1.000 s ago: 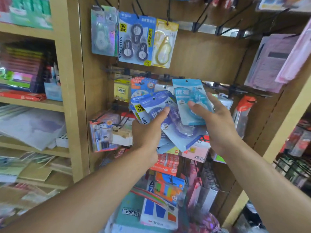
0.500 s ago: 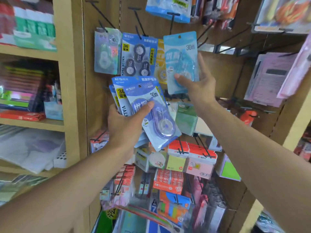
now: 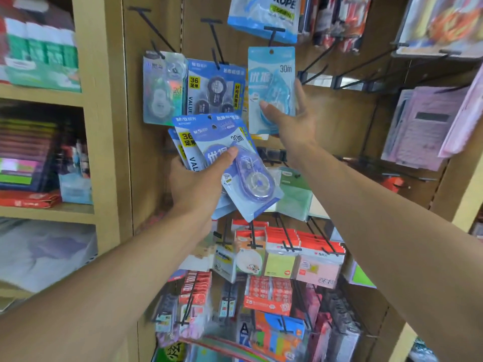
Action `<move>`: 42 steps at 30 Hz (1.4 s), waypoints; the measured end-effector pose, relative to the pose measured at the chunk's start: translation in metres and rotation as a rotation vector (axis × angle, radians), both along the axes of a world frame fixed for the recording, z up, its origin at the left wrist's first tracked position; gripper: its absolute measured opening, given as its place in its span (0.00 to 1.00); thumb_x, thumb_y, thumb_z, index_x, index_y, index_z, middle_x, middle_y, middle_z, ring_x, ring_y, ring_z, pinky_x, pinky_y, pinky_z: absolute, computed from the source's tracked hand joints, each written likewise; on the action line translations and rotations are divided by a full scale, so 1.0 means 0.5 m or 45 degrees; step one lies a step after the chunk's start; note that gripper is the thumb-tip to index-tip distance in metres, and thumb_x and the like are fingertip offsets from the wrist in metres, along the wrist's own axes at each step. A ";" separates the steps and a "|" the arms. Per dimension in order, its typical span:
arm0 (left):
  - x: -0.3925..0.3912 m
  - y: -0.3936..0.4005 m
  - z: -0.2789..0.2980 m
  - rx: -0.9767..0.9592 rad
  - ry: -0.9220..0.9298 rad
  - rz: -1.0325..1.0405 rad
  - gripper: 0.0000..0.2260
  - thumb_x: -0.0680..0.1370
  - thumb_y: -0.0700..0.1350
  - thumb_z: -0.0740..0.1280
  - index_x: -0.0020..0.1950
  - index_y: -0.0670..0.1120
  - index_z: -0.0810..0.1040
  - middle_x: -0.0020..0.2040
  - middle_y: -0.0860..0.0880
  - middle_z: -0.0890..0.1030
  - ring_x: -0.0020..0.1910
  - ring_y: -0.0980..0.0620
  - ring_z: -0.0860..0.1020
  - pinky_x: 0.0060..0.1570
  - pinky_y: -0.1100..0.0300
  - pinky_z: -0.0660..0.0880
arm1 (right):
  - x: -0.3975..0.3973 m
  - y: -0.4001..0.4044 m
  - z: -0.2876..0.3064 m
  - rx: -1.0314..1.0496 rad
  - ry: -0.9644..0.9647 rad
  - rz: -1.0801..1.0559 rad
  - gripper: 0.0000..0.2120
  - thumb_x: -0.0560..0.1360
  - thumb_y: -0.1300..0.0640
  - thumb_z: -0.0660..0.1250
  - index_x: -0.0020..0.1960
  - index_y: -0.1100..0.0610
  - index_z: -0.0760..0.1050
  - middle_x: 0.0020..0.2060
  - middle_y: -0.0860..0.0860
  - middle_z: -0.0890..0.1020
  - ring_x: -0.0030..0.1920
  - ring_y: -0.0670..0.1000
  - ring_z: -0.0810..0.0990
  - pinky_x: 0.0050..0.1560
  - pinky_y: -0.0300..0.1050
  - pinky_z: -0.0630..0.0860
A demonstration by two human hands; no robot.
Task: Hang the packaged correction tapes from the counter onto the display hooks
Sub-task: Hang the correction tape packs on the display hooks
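My right hand (image 3: 290, 118) holds a light blue 30m correction tape pack (image 3: 270, 82) up against the wooden display board, thumb on its front and fingers behind. The pack's hang hole sits just under a black display hook (image 3: 273, 35); whether it is on the hook I cannot tell. My left hand (image 3: 198, 184) grips a fanned stack of correction tape packs (image 3: 235, 163), a purple-blue 30m pack in front and 36 value packs behind. Two hung packs, a clear one (image 3: 162, 87) and a dark blue value pack (image 3: 215, 86), are on hooks to the left.
Bare black hooks (image 3: 321, 71) jut out to the right of my right hand. A blue rope pack (image 3: 264, 17) hangs above. Sticky notes and small packs (image 3: 282, 259) crowd the hooks below. Wooden shelves (image 3: 49, 210) with stationery stand at the left, pink notebooks (image 3: 423, 126) at the right.
My right hand has lifted the light blue pack from beside the stack up to the hook row. The left hand has risen a little with the stack.
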State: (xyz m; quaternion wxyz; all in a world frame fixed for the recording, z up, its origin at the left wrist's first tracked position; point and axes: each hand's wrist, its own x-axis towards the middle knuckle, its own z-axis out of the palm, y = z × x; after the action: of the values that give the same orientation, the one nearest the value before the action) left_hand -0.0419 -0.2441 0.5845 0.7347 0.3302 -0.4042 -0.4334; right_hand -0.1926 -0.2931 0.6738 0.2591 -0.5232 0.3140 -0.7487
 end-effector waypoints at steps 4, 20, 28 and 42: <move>0.005 -0.018 -0.003 0.008 0.001 -0.041 0.25 0.67 0.48 0.83 0.61 0.45 0.80 0.52 0.51 0.88 0.49 0.49 0.87 0.50 0.43 0.84 | -0.005 -0.013 -0.015 0.007 0.021 0.010 0.39 0.72 0.66 0.77 0.78 0.51 0.66 0.63 0.52 0.83 0.60 0.53 0.84 0.58 0.53 0.83; 0.023 -0.045 0.026 0.054 0.019 -0.133 0.26 0.67 0.51 0.83 0.62 0.48 0.81 0.51 0.52 0.88 0.48 0.49 0.87 0.47 0.39 0.84 | -0.006 -0.041 0.000 0.155 0.067 -0.129 0.39 0.72 0.58 0.79 0.79 0.51 0.64 0.51 0.44 0.83 0.50 0.47 0.86 0.40 0.36 0.82; 0.038 -0.038 0.041 0.202 0.053 -0.318 0.15 0.68 0.51 0.82 0.51 0.52 0.82 0.45 0.48 0.88 0.40 0.45 0.88 0.30 0.47 0.82 | 0.003 -0.128 0.011 0.241 0.147 -0.297 0.42 0.71 0.53 0.79 0.79 0.49 0.63 0.63 0.48 0.79 0.59 0.51 0.83 0.59 0.49 0.81; 0.034 -0.030 0.042 0.213 0.032 -0.301 0.23 0.66 0.53 0.83 0.58 0.50 0.82 0.49 0.47 0.88 0.45 0.42 0.88 0.35 0.40 0.83 | -0.047 -0.137 0.002 0.340 0.522 -0.626 0.41 0.72 0.47 0.77 0.79 0.52 0.61 0.58 0.50 0.80 0.58 0.52 0.80 0.59 0.46 0.77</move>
State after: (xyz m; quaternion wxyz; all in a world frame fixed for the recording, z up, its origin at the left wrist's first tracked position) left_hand -0.0247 -0.2590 0.6055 0.6534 0.3348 -0.3936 -0.5532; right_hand -0.2161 -0.3617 0.6748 0.0685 -0.5330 0.5715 -0.6202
